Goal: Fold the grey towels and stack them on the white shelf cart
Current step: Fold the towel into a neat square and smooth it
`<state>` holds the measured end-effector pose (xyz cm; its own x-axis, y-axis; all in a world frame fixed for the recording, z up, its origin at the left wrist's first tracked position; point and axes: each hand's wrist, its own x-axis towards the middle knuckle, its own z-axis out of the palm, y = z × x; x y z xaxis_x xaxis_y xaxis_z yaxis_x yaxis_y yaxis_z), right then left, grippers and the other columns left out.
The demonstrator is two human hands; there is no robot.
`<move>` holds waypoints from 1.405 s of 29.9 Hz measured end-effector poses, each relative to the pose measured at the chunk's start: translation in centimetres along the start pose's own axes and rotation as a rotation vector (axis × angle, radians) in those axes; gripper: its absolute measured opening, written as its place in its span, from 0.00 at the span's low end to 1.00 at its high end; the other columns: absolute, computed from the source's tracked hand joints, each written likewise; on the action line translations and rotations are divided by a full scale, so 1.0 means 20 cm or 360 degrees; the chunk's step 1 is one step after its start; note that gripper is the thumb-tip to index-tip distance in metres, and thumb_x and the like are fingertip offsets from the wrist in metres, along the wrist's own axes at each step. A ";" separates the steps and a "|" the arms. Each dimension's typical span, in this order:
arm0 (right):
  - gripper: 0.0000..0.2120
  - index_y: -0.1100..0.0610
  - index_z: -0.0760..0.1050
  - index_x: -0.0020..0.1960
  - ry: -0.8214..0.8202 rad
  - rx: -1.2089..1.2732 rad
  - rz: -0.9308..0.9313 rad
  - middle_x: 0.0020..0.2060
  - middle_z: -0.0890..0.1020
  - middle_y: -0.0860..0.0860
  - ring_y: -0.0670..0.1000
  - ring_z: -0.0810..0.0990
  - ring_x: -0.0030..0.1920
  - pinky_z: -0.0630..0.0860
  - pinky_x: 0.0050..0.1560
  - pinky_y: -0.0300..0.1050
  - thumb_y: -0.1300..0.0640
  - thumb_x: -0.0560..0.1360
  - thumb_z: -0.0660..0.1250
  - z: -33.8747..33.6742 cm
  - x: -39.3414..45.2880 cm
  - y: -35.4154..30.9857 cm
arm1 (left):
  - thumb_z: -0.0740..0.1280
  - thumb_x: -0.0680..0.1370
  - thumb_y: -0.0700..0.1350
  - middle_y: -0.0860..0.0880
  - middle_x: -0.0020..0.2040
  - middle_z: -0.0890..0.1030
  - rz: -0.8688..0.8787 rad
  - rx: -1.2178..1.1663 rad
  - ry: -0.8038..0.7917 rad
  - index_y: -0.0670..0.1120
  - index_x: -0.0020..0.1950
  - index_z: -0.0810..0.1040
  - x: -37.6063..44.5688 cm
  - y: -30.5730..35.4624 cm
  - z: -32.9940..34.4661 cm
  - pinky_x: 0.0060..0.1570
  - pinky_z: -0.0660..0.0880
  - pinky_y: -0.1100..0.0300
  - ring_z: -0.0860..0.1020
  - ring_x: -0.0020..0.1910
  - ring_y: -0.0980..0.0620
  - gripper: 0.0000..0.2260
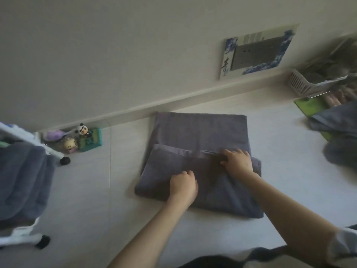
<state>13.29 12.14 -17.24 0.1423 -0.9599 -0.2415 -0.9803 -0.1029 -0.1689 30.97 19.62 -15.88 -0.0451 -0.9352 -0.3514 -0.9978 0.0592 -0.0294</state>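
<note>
On the pale floor point(92, 190) by the wall, a grey towel point(199, 136) lies half folded, its near part doubled over the far part. Both hands rest on that near flap: the left hand point(183, 185) with fingers curled into the cloth, the right hand point(237, 161) pinching the folded edge. Folded towels point(21, 176) already sit on the white cart point(29, 139), well off to the left, nearer the left hand.

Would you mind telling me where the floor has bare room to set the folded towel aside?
Bare tile lies between the grey towel and the white shelf cart, and in front of the towel's near edge. It is crowded by the toys at the wall and the towel pile at right.
</note>
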 end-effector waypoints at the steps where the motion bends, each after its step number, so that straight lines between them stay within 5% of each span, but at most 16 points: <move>1: 0.17 0.50 0.71 0.65 -0.0018 -0.0042 -0.0062 0.61 0.78 0.50 0.54 0.70 0.64 0.60 0.62 0.47 0.49 0.77 0.62 0.01 0.03 0.00 | 0.56 0.81 0.50 0.41 0.57 0.79 -0.0002 -0.0042 0.0000 0.42 0.60 0.73 -0.01 0.00 0.00 0.53 0.70 0.54 0.77 0.56 0.41 0.15; 4: 0.16 0.50 0.72 0.63 -0.0059 -0.0143 -0.0219 0.59 0.79 0.49 0.52 0.71 0.63 0.57 0.65 0.46 0.46 0.77 0.61 0.01 0.09 0.00 | 0.57 0.80 0.51 0.44 0.60 0.77 -0.0073 -0.0195 0.0180 0.44 0.60 0.76 0.04 -0.09 -0.01 0.59 0.66 0.53 0.73 0.61 0.43 0.15; 8: 0.13 0.51 0.74 0.57 -0.0065 -0.0200 -0.0339 0.55 0.80 0.50 0.53 0.73 0.61 0.57 0.64 0.45 0.46 0.78 0.59 -0.02 0.11 0.00 | 0.57 0.80 0.55 0.46 0.75 0.60 -0.0093 -0.0264 0.0180 0.49 0.76 0.58 0.16 -0.31 0.03 0.72 0.46 0.45 0.56 0.75 0.48 0.25; 10: 0.13 0.53 0.74 0.56 -0.0071 -0.0212 -0.0393 0.54 0.81 0.52 0.54 0.75 0.59 0.59 0.61 0.45 0.47 0.79 0.58 -0.05 0.11 -0.01 | 0.57 0.79 0.59 0.47 0.72 0.66 -0.0088 -0.0248 0.0121 0.50 0.75 0.58 0.20 -0.39 0.04 0.72 0.42 0.43 0.61 0.73 0.47 0.27; 14: 0.12 0.52 0.73 0.58 -0.0208 -0.0126 -0.0372 0.54 0.80 0.54 0.58 0.77 0.54 0.67 0.49 0.46 0.47 0.80 0.57 -0.16 0.07 -0.03 | 0.59 0.76 0.64 0.48 0.54 0.79 0.0073 -0.0257 0.0078 0.48 0.54 0.75 0.18 -0.48 0.00 0.60 0.64 0.53 0.74 0.58 0.46 0.21; 17: 0.12 0.50 0.73 0.58 -0.0349 -0.0067 -0.0414 0.54 0.80 0.54 0.58 0.78 0.54 0.74 0.51 0.49 0.46 0.79 0.59 -0.25 0.06 0.00 | 0.63 0.74 0.65 0.50 0.43 0.80 0.0083 -0.0579 -0.0094 0.49 0.42 0.74 0.07 -0.51 -0.08 0.45 0.71 0.54 0.78 0.45 0.48 0.19; 22: 0.14 0.56 0.77 0.56 -0.0841 0.0092 -0.0653 0.51 0.78 0.50 0.47 0.73 0.48 0.66 0.48 0.40 0.48 0.78 0.62 -0.40 0.06 0.00 | 0.64 0.74 0.64 0.53 0.47 0.83 0.0131 -0.0996 -0.0780 0.51 0.43 0.79 -0.06 -0.57 -0.23 0.54 0.74 0.57 0.80 0.49 0.54 0.17; 24: 0.15 0.55 0.78 0.52 -0.0849 0.0079 -0.0629 0.47 0.78 0.49 0.47 0.73 0.46 0.66 0.47 0.40 0.45 0.76 0.64 -0.40 0.10 -0.03 | 0.62 0.74 0.64 0.52 0.49 0.82 0.0094 -0.0944 -0.0912 0.49 0.47 0.80 -0.04 -0.61 -0.25 0.56 0.73 0.57 0.79 0.51 0.53 0.20; 27: 0.17 0.49 0.74 0.47 -0.0549 -0.0123 -0.0480 0.43 0.76 0.45 0.50 0.75 0.46 0.68 0.45 0.43 0.36 0.72 0.64 -0.32 0.16 -0.06 | 0.63 0.73 0.66 0.50 0.50 0.80 -0.0056 -0.0702 -0.0733 0.51 0.46 0.77 0.05 -0.63 -0.19 0.51 0.71 0.58 0.78 0.51 0.50 0.19; 30: 0.26 0.47 0.72 0.60 -0.0476 -0.0298 -0.0358 0.53 0.79 0.47 0.52 0.77 0.55 0.71 0.50 0.45 0.32 0.70 0.62 -0.23 0.21 -0.05 | 0.62 0.74 0.65 0.48 0.57 0.77 -0.0139 -0.0382 -0.0380 0.49 0.54 0.75 0.14 -0.62 -0.06 0.53 0.69 0.55 0.74 0.58 0.46 0.21; 36: 0.20 0.48 0.69 0.66 -0.0463 -0.0322 -0.0273 0.60 0.77 0.52 0.55 0.74 0.61 0.70 0.57 0.47 0.41 0.77 0.60 -0.18 0.21 0.02 | 0.58 0.80 0.54 0.46 0.57 0.74 -0.0027 -0.0261 0.0033 0.45 0.55 0.73 0.17 -0.65 0.10 0.57 0.67 0.53 0.71 0.60 0.45 0.13; 42: 0.17 0.50 0.70 0.65 -0.0333 -0.0307 -0.0263 0.63 0.76 0.51 0.54 0.70 0.65 0.67 0.60 0.47 0.46 0.79 0.57 -0.11 0.20 0.05 | 0.58 0.80 0.54 0.47 0.56 0.75 -0.0062 -0.0217 0.0132 0.46 0.55 0.74 0.18 -0.64 0.14 0.56 0.67 0.53 0.71 0.58 0.45 0.13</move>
<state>12.61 7.72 -16.23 0.3071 -0.8539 -0.4202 -0.9467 -0.3194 -0.0428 43.66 16.55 -19.34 -0.0046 -0.9618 -0.2735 -0.9959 -0.0202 0.0880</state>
